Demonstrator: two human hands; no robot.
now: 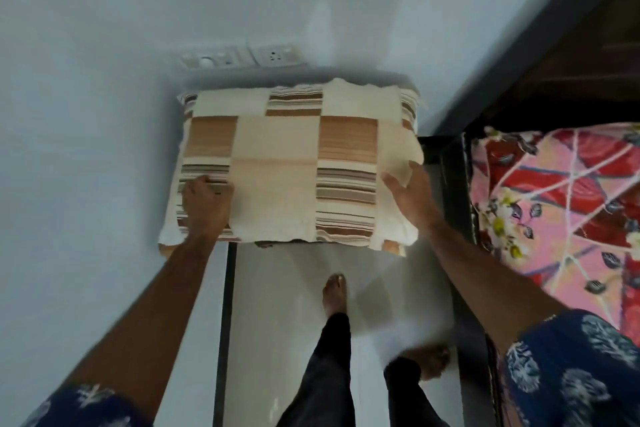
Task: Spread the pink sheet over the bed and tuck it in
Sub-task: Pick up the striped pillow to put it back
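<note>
I hold a cream and brown checked pillow out in front of me, above the floor and close to the wall. My left hand grips its left side with curled fingers. My right hand holds the right edge, thumb on top and fingers behind the cloth. The pink sheet, printed with red shapes and flowers, lies over the bed at the right edge of the view. Only a part of it shows.
A dark bed frame runs along the right beside the sheet. A white switch and socket panel is on the pale wall behind the pillow. My bare feet stand on the light floor in the narrow gap between wall and bed.
</note>
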